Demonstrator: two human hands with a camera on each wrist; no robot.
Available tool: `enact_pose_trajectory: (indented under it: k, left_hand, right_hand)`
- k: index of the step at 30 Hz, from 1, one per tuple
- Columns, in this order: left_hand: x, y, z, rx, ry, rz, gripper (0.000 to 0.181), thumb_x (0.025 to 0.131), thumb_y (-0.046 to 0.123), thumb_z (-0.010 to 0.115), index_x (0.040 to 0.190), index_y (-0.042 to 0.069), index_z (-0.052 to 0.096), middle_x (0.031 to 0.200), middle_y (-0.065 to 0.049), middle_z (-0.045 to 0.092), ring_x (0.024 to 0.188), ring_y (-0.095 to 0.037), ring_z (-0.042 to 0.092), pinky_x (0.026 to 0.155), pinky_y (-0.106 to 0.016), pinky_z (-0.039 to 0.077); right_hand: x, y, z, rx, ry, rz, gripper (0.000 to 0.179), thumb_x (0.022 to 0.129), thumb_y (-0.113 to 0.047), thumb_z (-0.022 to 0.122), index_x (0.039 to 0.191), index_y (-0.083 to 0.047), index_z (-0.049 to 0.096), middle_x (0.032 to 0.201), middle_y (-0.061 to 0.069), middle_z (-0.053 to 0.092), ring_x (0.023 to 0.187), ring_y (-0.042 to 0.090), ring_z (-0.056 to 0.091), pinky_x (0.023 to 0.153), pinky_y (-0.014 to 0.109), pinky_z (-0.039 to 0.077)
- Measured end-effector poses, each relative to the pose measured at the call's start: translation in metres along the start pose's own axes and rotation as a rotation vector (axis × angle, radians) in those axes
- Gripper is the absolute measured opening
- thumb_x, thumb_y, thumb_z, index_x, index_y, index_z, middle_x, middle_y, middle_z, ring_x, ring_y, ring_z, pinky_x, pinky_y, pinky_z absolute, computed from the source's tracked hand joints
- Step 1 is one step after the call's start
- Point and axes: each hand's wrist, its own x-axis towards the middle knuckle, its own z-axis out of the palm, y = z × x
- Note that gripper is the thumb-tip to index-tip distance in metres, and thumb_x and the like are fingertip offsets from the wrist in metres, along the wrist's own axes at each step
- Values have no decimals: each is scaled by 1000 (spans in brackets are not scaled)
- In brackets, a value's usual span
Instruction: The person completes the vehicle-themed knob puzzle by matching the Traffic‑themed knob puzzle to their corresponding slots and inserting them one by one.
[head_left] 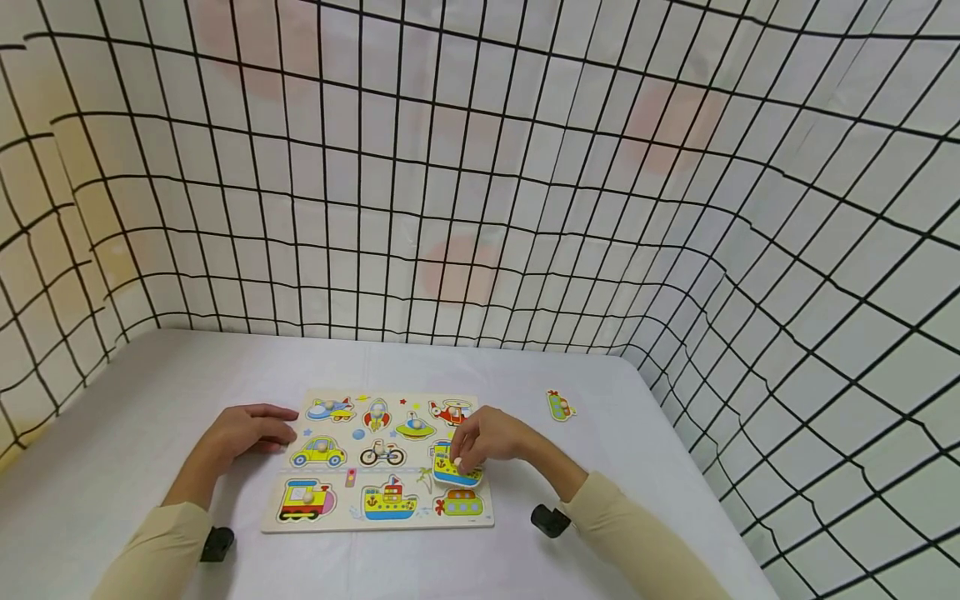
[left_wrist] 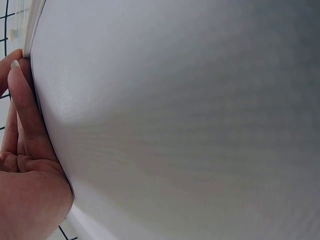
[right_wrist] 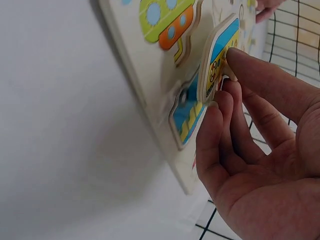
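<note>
My right hand (head_left: pixel 491 435) pinches a yellow and blue boat puzzle piece (head_left: pixel 456 475) by its small knob. In the right wrist view the boat piece is tilted and raised off the wooden puzzle board (right_wrist: pixel 127 60). It hangs over the board's right side, above the printed submarine (head_left: pixel 459 503). The printed boat (head_left: pixel 388 502) is left of that, at the front. My left hand (head_left: pixel 251 433) rests on the table at the board's left edge. Its fingertips (left_wrist: pixel 17 65) are at the edge, fingers extended, gripping nothing.
A green submarine piece (head_left: pixel 560 406) lies on the white table right of the board. Knobbed pieces, including a car (head_left: pixel 319 452), train (head_left: pixel 306 501) and rocket (head_left: pixel 377 415), sit in the board. A black grid on white sheeting (head_left: pixel 465 192) surrounds the table's back and sides.
</note>
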Motion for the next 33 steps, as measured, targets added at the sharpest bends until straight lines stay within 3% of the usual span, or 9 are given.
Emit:
enact_pose_trajectory:
  k: [10,22,33]
  left_hand:
    - [1,0,0,7,-3,3,57,83,22,79,133,0,64,105,-10,73,68,-16,65,67,-26,54]
    - [-1,0,0,2,-7,17,54,85,20,78,133,-1,63,102,-9,74,67,-15,65,67,-26,53]
    - [0,0,-1,1,-3,1,55,83,21,79,133,1,64,104,-9,74,67,-15,66,67,-25,54]
  right_hand:
    - [14,-27,19,-88,-38,-37,11,78,-10,84,83,-17,77,73,-5,72,70,8,62,64,23,45]
    - [25,-51,48,-99,-77,-72,10,78,-12,85,80,-19,78,73,-8,71,73,5,62,66,20,46]
    - [30,-61,63,-93,-101,-101,11,77,-10,85,79,-17,77,70,-9,69,69,3,57,62,18,41]
